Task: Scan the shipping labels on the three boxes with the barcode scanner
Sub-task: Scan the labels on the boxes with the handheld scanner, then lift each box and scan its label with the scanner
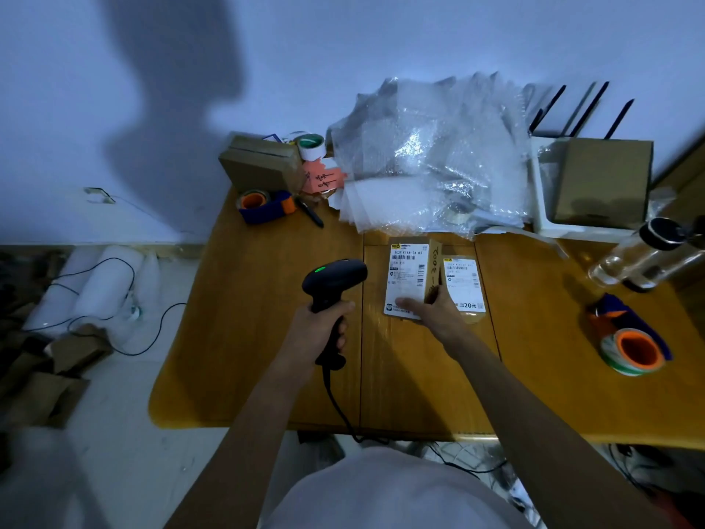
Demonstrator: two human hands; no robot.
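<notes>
My left hand (324, 326) grips the handle of a black barcode scanner (333, 280). Its head shows a green light and points right, toward the boxes. A cardboard box (410, 267) with a white shipping label lies mid-table, and my right hand (429, 309) holds its near end, thumb on the label. Touching its right side is a lower second box (463, 286), also labelled. Another cardboard box (259, 166) stands at the table's far left; no label shows on it.
A heap of bubble wrap (431, 154) fills the back of the wooden table (267, 337). Tape dispensers sit at far left (263, 208) and right (633, 345). A clear bottle (641, 257) lies at right, behind it a white tray with a brown box (602, 181). The scanner cable hangs off the front edge.
</notes>
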